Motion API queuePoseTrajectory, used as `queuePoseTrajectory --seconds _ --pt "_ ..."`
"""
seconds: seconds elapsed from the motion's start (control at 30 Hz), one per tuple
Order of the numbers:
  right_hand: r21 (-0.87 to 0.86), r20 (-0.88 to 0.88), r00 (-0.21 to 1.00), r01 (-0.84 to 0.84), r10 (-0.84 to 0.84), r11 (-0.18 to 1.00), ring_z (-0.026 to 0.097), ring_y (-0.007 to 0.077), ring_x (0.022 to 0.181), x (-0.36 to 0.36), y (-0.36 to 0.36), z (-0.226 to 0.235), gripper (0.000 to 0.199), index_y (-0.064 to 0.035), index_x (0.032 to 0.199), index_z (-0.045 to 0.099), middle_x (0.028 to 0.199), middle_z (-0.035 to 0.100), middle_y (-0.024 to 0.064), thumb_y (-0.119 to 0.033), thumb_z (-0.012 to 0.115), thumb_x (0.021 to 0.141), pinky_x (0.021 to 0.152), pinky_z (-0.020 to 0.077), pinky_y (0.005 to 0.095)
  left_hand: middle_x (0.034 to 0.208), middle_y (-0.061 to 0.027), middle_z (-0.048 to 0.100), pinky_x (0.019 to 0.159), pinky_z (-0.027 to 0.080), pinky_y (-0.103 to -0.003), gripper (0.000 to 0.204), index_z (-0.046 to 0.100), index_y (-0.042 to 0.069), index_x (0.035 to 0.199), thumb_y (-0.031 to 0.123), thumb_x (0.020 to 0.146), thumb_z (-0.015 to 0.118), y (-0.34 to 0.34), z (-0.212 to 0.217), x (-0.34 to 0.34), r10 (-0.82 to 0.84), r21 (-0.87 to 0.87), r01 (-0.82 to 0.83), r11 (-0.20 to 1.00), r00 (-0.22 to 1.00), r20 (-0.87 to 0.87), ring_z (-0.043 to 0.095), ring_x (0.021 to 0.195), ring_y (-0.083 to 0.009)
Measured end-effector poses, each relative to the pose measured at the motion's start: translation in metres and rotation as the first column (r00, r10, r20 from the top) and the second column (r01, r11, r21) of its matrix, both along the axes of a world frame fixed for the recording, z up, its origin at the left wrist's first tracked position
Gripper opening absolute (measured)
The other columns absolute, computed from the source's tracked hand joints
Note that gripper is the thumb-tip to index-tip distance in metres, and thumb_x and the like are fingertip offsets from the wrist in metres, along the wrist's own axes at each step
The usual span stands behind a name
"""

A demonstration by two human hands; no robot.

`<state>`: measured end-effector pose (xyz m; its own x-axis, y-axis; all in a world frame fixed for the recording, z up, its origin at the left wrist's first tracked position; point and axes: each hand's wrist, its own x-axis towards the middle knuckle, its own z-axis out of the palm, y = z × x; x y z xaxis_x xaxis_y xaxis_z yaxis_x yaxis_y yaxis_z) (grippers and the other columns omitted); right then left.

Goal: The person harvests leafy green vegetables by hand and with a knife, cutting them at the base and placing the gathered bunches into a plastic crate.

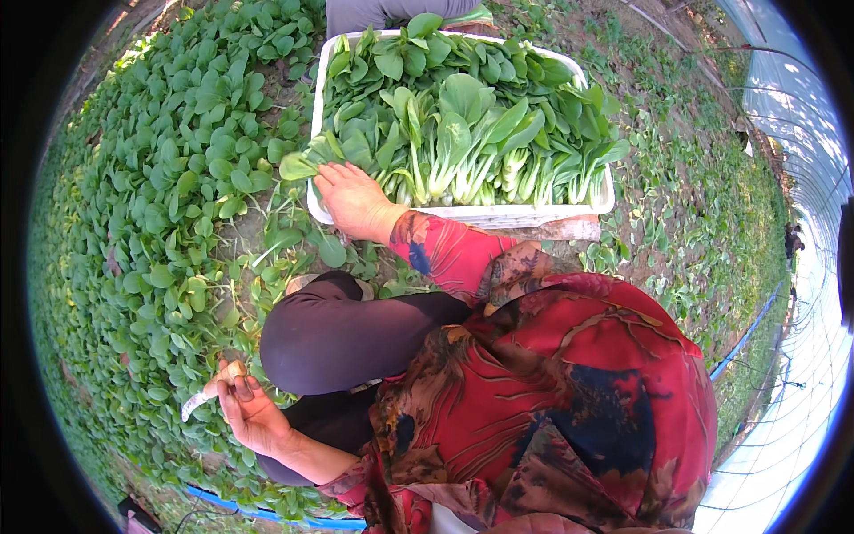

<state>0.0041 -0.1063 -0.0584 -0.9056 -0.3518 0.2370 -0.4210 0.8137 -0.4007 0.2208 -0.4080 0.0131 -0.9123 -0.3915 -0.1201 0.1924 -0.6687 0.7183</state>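
Observation:
My left hand [253, 416], at the lower left, is closed around a small knife [193, 405] with a pale, soil-marked blade and a tan handle end. It is held above the growing greens. My right hand [351, 200] reaches to the near left corner of a white plastic crate [313, 201]. Its fingers are stretched out and lie against leaves at the rim; a loose leaf [298, 166] sticks out beside the fingertips. Leafy green bok choy [454, 133] fills the crate, its pale stems turned toward the near side.
A dense bed of growing greens [196, 169] spreads along the left. Soil with scattered plants [658, 187] lies to the right. Beyond the crate shows a person's grey-clad leg [391, 11]. A plastic-sheeted greenhouse wall [814, 356] curves along the right, and my bent knee [311, 338] is below the crate.

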Motion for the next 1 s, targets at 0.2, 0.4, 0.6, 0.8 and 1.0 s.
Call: queuePoseTrajectory --seconds 0.2,0.4,0.6,0.8,1.0 --pt "0.025 0.007 0.998 0.055 -0.055 0.998 0.053 0.0318 0.105 0.000 0.005 -0.009 0.029 0.0023 0.099 0.059 0.103 0.056 0.0163 -0.011 0.053 0.074 0.095 0.0402 0.0386 0.142 -0.0229 0.036 0.097 0.041 -0.036 0.046 0.043 -0.008 0.130 0.009 0.089 0.053 -0.002 0.001 0.002 -0.012 -0.028 0.012 1.000 1.000 -0.015 0.059 0.108 -0.0237" --pt "0.077 0.224 0.970 0.079 -0.094 0.994 0.056 0.0322 0.098 -0.026 -0.003 -0.006 0.029 -0.0019 0.087 0.067 0.095 0.061 0.0158 -0.022 0.047 0.083 0.089 0.0431 0.0407 0.142 -0.0255 0.035 0.096 0.045 -0.040 0.041 0.046 -0.010 0.126 0.008 0.090 0.049 0.000 0.005 0.001 0.045 0.005 -0.045 0.999 0.998 -0.034 0.062 0.104 -0.0266" --pt "-0.300 -0.135 0.991 -0.032 -0.009 0.953 0.053 0.0326 0.108 0.017 0.016 0.053 0.025 -0.0024 0.104 0.060 0.114 0.059 0.0143 -0.019 0.058 0.086 0.097 0.0393 0.0419 0.142 -0.0249 0.035 0.095 0.046 -0.038 0.039 0.047 -0.009 0.126 0.008 0.090 0.049 -0.002 0.010 0.008 0.070 0.003 -0.070 0.998 0.997 -0.031 0.061 0.105 -0.0266" --pt "-0.065 -0.306 0.882 0.358 -0.360 0.932 0.039 0.0338 0.126 0.036 0.097 0.050 0.047 -0.0082 0.120 0.054 0.133 0.047 0.0129 -0.027 0.065 0.079 0.108 0.0270 0.0486 0.142 -0.0252 0.034 0.092 0.048 -0.038 0.039 0.047 -0.010 0.125 0.007 0.090 0.050 -0.002 0.011 0.007 0.037 -0.009 -0.038 0.999 0.999 -0.030 0.060 0.105 -0.0265" --pt "0.124 -0.128 0.987 0.112 -0.096 0.986 0.036 0.0349 0.130 0.035 0.129 0.017 0.044 -0.0061 0.114 0.060 0.143 0.034 0.0167 -0.011 0.055 0.070 0.106 0.0297 0.0460 0.141 -0.0263 0.035 0.093 0.047 -0.039 0.042 0.046 -0.011 0.126 0.007 0.088 0.052 0.005 -0.004 -0.006 0.017 0.008 -0.017 1.000 0.999 0.036 0.061 0.104 -0.0269"
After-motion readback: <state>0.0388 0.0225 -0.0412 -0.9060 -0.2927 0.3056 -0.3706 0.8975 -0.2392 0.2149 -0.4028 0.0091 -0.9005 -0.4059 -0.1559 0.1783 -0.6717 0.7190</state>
